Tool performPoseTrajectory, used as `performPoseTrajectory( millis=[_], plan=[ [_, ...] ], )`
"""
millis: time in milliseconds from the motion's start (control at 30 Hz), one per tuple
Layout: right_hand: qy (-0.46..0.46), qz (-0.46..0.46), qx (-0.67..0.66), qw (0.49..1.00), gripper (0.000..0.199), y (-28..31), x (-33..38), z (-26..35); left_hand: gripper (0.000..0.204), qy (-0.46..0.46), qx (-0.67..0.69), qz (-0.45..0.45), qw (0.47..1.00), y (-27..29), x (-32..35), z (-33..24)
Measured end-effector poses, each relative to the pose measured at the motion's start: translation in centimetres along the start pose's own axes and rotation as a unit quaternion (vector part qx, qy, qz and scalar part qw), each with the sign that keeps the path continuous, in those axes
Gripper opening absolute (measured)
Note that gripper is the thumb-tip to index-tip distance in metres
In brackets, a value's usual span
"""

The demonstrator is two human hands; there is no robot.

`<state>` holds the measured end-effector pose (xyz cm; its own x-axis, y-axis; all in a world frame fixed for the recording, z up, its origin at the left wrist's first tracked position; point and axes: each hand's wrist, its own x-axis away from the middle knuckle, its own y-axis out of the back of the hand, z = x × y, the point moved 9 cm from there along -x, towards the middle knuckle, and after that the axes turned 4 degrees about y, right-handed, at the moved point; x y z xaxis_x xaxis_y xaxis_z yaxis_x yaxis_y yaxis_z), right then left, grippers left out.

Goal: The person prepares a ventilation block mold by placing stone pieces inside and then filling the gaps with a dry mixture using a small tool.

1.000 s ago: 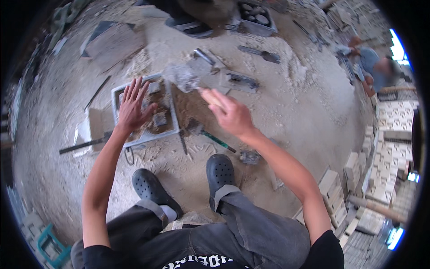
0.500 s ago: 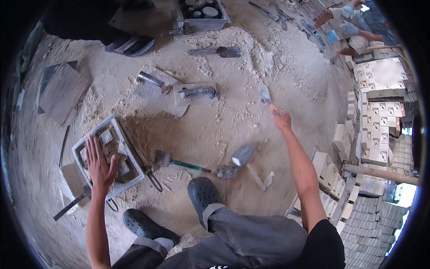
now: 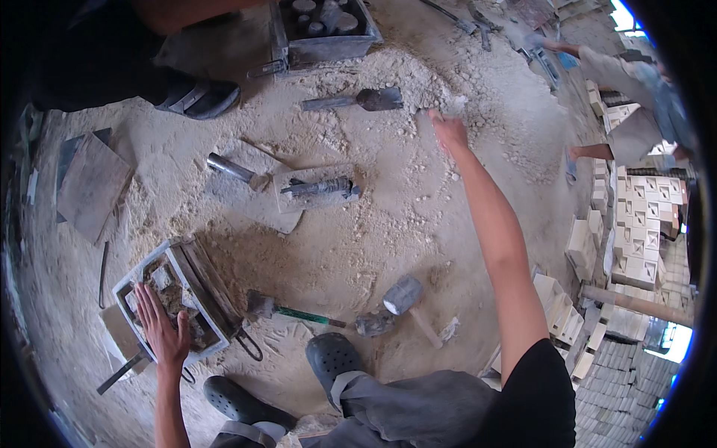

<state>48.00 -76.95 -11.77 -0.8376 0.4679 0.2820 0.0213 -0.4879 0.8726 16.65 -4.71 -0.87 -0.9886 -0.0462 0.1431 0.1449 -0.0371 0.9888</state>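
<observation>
My left hand (image 3: 163, 332) lies flat with its fingers stretched out over a tilted metal-rimmed frame box (image 3: 218, 305), which has sand and pale lumps inside. My right arm reaches far forward. At its end my right hand (image 3: 450, 136) is closed round a small trowel at the edge of a heap of pale sand (image 3: 497, 123). Most of the trowel is hidden by the hand and the sand. Just left of that hand lies a flat scoop-like shovel (image 3: 379, 99) with a grey handle.
A mallet (image 3: 404, 295), a green-handled tool (image 3: 310, 315), a float (image 3: 317, 188) and a metal cylinder (image 3: 230, 168) lie on the sandy floor. Another box (image 3: 328, 51) stands at the back by a person's shoe (image 3: 202, 101). Cream blocks (image 3: 646, 216) are stacked right, near another person.
My right hand has moved forward with the trowel to the sand heap. My left hand stays on the box. The person at the right has shifted, and the view has tilted a little.
</observation>
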Motion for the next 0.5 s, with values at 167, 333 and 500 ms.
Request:
performPoseTrajectory(
  millis=[167, 333, 500],
  plan=[
    [0.009, -0.054, 0.001, 0.999, 0.057, -0.1, -4.1, 0.1, 0.087, -0.017, -0.038, 0.022, 0.999, -0.4, -1.4, -1.3],
    [0.073, -0.107, -0.044, 0.991, 0.060, -3.5, 2.0, 1.8, 0.088, 0.000, -0.087, 0.064, 0.994, 1.0, -2.0, 0.1],
    [0.043, -0.140, -0.060, 0.987, 0.062, 1.2, 6.7, -3.8, 0.088, -0.026, -0.036, 0.025, 0.999, 0.0, -2.7, -1.9]
  ],
)
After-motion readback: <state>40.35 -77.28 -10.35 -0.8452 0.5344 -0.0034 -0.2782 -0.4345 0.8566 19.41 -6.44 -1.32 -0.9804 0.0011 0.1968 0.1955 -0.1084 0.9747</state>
